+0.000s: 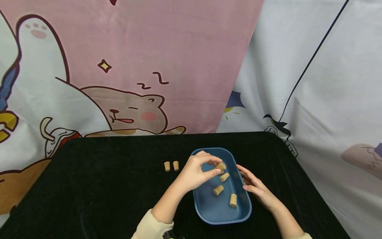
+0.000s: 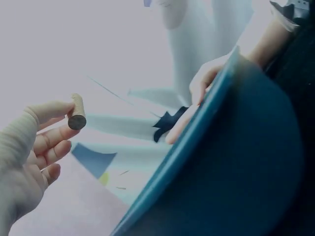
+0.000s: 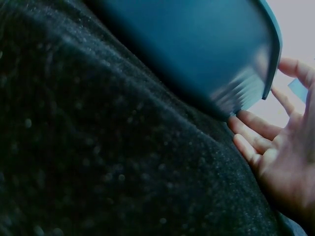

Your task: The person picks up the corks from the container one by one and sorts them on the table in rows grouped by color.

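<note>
Cork stopper (image 1: pixel 221 165), right of frame centre, above blue tray (image 1: pixel 206 207); left hand (image 1: pixel 194 170), grip pinching it. Likely light, firm, barely yielding; take mid-sides. Right hand (image 1: pixel 256 186) spread, touching tray.

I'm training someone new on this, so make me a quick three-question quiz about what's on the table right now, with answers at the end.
1. True or false: the left hand pinches a cork above the blue tray.
2. In the head view, how many corks sit on the black cloth outside the tray?
3. In the head view, where is the right hand? A) left of the tray, B) right of the tray, C) beyond its far end.

Key: 1. True. 2. Two. 3. B.
</note>
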A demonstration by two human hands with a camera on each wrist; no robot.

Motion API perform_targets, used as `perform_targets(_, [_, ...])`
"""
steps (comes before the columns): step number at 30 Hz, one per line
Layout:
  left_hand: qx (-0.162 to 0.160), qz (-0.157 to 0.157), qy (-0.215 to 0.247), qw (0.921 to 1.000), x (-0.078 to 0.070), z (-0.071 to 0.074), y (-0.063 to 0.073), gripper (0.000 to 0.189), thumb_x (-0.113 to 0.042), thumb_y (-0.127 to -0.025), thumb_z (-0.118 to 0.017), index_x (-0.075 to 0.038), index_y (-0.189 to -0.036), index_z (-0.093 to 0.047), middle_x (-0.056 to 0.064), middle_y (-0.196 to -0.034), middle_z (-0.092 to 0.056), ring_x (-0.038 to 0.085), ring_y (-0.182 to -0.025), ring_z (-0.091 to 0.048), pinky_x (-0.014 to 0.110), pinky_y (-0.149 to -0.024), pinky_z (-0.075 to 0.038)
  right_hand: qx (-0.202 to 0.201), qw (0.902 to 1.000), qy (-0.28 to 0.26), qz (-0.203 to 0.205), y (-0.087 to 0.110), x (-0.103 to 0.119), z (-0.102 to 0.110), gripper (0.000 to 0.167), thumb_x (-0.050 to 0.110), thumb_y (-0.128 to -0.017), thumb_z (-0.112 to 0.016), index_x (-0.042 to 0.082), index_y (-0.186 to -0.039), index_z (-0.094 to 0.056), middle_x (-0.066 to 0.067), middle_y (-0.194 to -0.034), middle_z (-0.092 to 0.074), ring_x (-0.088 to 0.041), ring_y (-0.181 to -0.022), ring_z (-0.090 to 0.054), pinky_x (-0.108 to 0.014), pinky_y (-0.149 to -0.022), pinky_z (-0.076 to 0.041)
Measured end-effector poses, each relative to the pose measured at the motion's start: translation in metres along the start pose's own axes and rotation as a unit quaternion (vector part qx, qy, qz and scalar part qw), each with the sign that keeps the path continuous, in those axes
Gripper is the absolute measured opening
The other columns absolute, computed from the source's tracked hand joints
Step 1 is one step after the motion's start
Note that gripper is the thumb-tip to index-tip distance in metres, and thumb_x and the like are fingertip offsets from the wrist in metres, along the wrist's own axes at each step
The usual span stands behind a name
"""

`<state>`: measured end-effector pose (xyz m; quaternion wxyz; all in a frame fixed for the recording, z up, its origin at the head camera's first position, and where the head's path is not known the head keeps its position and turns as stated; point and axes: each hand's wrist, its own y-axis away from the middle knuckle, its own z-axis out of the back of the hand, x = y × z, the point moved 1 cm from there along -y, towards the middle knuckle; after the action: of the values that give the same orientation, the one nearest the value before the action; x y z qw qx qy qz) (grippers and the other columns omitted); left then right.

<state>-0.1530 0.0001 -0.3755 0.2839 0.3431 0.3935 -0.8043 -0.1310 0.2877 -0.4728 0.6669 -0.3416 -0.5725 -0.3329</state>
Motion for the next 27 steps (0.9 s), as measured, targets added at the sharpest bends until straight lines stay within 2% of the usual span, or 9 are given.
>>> perform_targets(7, [-0.05,0.021,-0.001,0.9985,-0.004,0.022,0.011,0.023,-0.015,-0.083,-0.076,-0.013,-0.106,-0.072,-0.013,-0.092,-0.061,0.007,-0.09,-0.055,0.032,-0.076,-0.047,-0.002,1.0,-0.005,-0.003,0.001,-0.001,-0.001,0.062,0.004,-0.097,-0.035,0.008,-0.153,-0.009,-0.041,-0.146,-0.012,-0.017,-0.123,-0.048,-0.036,-0.095,-0.043])
perform_targets(9, [-0.063,0.025,-0.001,0.9977,-0.004,0.029,0.015,0.023,-0.014,-0.082,-0.076,-0.013,-0.105,-0.072,-0.012,-0.091,-0.061,0.007,-0.089,-0.056,0.037,-0.076,-0.047,-0.003,1.0,-0.005,-0.006,0.001,-0.003,-0.001,0.062,0.004,-0.097,-0.035,0.008,-0.153,-0.009,-0.04,-0.146,-0.012,-0.017,-0.123,-0.048,-0.037,-0.095,-0.043])
perform_targets(12, [-0.079,0.032,-0.009,0.9963,-0.004,0.039,0.021,0.023,-0.014,-0.081,-0.078,-0.013,-0.103,-0.073,-0.01,-0.091,-0.061,0.011,-0.087,-0.057,0.038,-0.075,-0.046,-0.006,0.9999,-0.002,-0.012,0.001,-0.004,-0.001,0.062,0.004,-0.098,-0.036,0.009,-0.153,-0.009,-0.039,-0.147,-0.013,-0.017,-0.123,-0.047,-0.038,-0.095,-0.042])
perform_targets(16, [-0.1,0.044,-0.014,0.9939,0.0,0.051,0.03,0.021,-0.014,-0.08,-0.078,-0.013,-0.1,-0.073,-0.009,-0.09,-0.062,0.02,-0.085,-0.059,0.032,-0.07,-0.045,-0.009,0.9998,0.004,-0.015,0.001,-0.003,-0.001,0.062,0.005,-0.098,-0.036,0.009,-0.153,-0.01,-0.038,-0.147,-0.014,-0.026,-0.125,-0.046,-0.039,-0.095,-0.042])
perform_targets(19, [-0.118,0.057,-0.01,0.9914,0.005,0.061,0.036,0.021,-0.013,-0.08,-0.079,-0.014,-0.1,-0.073,-0.009,-0.088,-0.064,0.023,-0.086,-0.059,0.034,-0.069,-0.045,-0.014,0.9997,0.011,-0.017,0.0,-0.002,-0.001,0.062,0.005,-0.097,-0.037,0.009,-0.153,-0.01,-0.038,-0.146,-0.016,-0.038,-0.126,-0.042,-0.039,-0.094,-0.043])
perform_targets(22, [-0.138,0.071,-0.008,0.9879,0.01,0.071,0.039,0.023,-0.013,-0.079,-0.079,-0.013,-0.101,-0.073,-0.007,-0.086,-0.066,0.021,-0.086,-0.058,0.038,-0.072,-0.044,-0.02,0.9995,0.015,-0.021,-0.001,-0.002,-0.001,0.062,0.006,-0.097,-0.038,0.01,-0.153,-0.011,-0.037,-0.147,-0.017,-0.047,-0.126,-0.037,-0.04,-0.094,-0.043])
perform_targets(25, [-0.157,0.077,-0.004,0.9846,0.016,0.08,0.041,0.024,-0.013,-0.079,-0.079,-0.01,-0.101,-0.072,-0.003,-0.086,-0.067,0.021,-0.085,-0.057,0.04,-0.075,-0.042,-0.021,0.9994,0.018,-0.022,-0.001,-0.002,-0.001,0.062,0.006,-0.097,-0.038,0.01,-0.153,-0.011,-0.037,-0.147,-0.017,-0.05,-0.126,-0.035,-0.04,-0.094,-0.043])
perform_targets(27, [-0.166,0.082,0.0,0.9827,0.019,0.085,0.042,0.024,-0.014,-0.08,-0.078,-0.009,-0.102,-0.072,0.0,-0.086,-0.067,0.022,-0.084,-0.057,0.041,-0.076,-0.041,-0.019,0.9995,0.017,-0.019,-0.001,-0.002,-0.001,0.062,0.005,-0.098,-0.038,0.01,-0.153,-0.011,-0.037,-0.147,-0.017,-0.046,-0.127,-0.037,-0.039,-0.094,-0.043])
